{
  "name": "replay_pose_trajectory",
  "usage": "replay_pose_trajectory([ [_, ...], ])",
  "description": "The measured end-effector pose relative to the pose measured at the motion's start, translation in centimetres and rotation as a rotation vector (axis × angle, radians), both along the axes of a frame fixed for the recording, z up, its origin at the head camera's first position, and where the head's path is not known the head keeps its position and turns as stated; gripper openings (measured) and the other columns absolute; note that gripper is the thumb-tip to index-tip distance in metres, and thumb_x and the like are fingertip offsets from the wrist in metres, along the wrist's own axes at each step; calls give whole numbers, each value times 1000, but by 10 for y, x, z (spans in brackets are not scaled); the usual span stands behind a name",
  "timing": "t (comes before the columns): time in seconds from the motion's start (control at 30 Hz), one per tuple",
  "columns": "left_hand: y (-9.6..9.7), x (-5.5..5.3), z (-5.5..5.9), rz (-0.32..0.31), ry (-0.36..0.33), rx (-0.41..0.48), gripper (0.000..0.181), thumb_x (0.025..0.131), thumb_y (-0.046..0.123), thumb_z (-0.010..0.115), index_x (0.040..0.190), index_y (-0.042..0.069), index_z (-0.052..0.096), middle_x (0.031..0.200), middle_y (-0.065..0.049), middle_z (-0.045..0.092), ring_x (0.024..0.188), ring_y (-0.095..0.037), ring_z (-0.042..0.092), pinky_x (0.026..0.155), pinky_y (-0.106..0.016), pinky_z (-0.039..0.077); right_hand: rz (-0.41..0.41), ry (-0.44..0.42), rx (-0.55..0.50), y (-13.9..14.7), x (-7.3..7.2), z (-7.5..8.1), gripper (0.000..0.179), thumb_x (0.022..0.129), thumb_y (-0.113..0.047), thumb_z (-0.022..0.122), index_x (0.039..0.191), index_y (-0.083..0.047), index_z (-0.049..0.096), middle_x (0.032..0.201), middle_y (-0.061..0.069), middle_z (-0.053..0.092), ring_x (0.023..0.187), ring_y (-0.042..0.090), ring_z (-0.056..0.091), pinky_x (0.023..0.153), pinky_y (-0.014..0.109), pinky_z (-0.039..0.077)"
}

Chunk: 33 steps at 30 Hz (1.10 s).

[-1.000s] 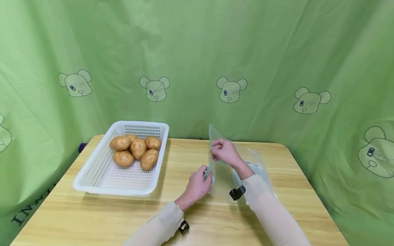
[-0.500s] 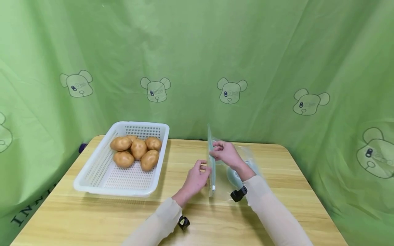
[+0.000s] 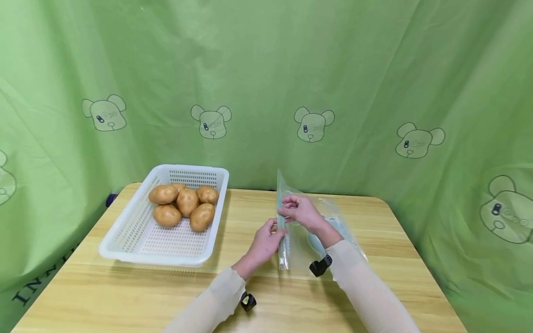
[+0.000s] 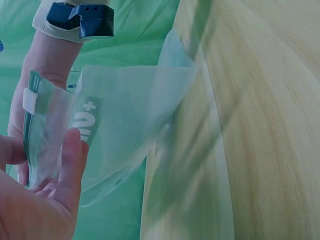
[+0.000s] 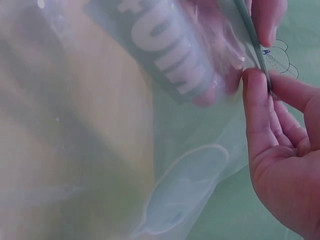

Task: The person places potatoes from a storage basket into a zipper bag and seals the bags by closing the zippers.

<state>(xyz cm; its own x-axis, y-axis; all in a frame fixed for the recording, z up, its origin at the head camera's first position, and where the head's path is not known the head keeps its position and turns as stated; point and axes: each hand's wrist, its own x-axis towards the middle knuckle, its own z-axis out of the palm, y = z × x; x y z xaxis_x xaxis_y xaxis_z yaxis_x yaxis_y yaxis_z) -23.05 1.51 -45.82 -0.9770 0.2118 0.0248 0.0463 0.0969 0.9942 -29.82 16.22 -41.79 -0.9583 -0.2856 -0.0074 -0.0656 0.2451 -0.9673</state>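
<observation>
While the left hand is pinching the sealing edge of the clear bag, right of the white basket, the right hand is gripping that edge too, farther from the basket. The bag's body is spreading away from the basket, a pale print showing. A white slider is sitting along the edge. Six brown potatoes are lying inside the basket; the bench is supporting it, a green curtain hanging behind.
</observation>
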Motion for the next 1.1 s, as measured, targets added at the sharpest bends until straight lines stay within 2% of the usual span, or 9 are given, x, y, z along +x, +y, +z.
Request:
replay_pose_trajectory([
  [0.2, -4, 0, -3, -17, 3, 9, 29, 97, 23, 47, 116, 5, 58, 97, -7, 66, 71, -17, 60, 58, -32, 54, 37, 2, -28, 1, 1, 2, 35, 86, 5, 63, 117, 15, 51, 88, 9, 62, 72, 13, 62, 71, 31, 57],
  [0.23, -5, 4, 2, -21, 1, 10, 29, 98, 22, 45, 116, 3, 58, 97, -8, 65, 70, -18, 58, 58, -33, 53, 40, 3, -28, 1, 1, 2, 35, 86, 5, 63, 117, 15, 51, 88, 10, 62, 72, 13, 62, 71, 31, 57],
  [0.4, -8, 5, 4, -18, -14, 8, 33, 99, 19, 40, 122, 3, 57, 89, -7, 62, 66, -16, 53, 58, -30, 49, 42, 2, -17, 2, 0, 0, 33, 86, 4, 63, 116, 14, 51, 89, 10, 63, 73, 13, 62, 70, 30, 56],
  [0.43, -8, 4, 3, -14, -20, 12, 34, 99, 18, 40, 124, 3, 56, 89, -8, 62, 67, -16, 53, 57, -29, 49, 42, 2, -18, 3, -1, 0, 33, 86, 5, 63, 116, 14, 51, 88, 10, 63, 72, 13, 62, 70, 30, 56],
  [0.47, -7, 0, -3, -11, -24, 18, 34, 98, 18, 40, 125, 4, 56, 88, -7, 62, 67, -15, 54, 57, -27, 50, 43, 4, -16, 3, -1, -1, 34, 86, 4, 63, 116, 14, 51, 88, 10, 63, 73, 13, 62, 70, 30, 56],
  [0.73, -7, -7, -9, 27, 14, -9, 34, 94, 9, 48, 126, 0, 56, 86, -11, 65, 63, -16, 60, 56, -33, 55, 12, 12, 5, 3, -3, -2, 34, 84, 5, 63, 115, 13, 51, 90, 8, 58, 73, 13, 59, 69, 28, 55],
  [0.93, -8, -9, -13, 36, -24, 20, 30, 94, 4, 48, 121, -6, 56, 83, -9, 65, 59, -15, 60, 58, -40, 56, -21, 35, 52, 2, 2, 6, 32, 81, 9, 57, 113, 11, 52, 92, 10, 53, 75, 14, 53, 66, 24, 51],
  [1.1, -10, -10, -14, 51, -19, 24, 30, 95, 3, 45, 120, -9, 54, 85, -11, 66, 54, -17, 59, 56, -40, 56, -45, 95, 87, -1, 15, 21, 21, 87, 8, 52, 107, 15, 51, 90, 13, 52, 74, 14, 50, 62, 23, 47],
])
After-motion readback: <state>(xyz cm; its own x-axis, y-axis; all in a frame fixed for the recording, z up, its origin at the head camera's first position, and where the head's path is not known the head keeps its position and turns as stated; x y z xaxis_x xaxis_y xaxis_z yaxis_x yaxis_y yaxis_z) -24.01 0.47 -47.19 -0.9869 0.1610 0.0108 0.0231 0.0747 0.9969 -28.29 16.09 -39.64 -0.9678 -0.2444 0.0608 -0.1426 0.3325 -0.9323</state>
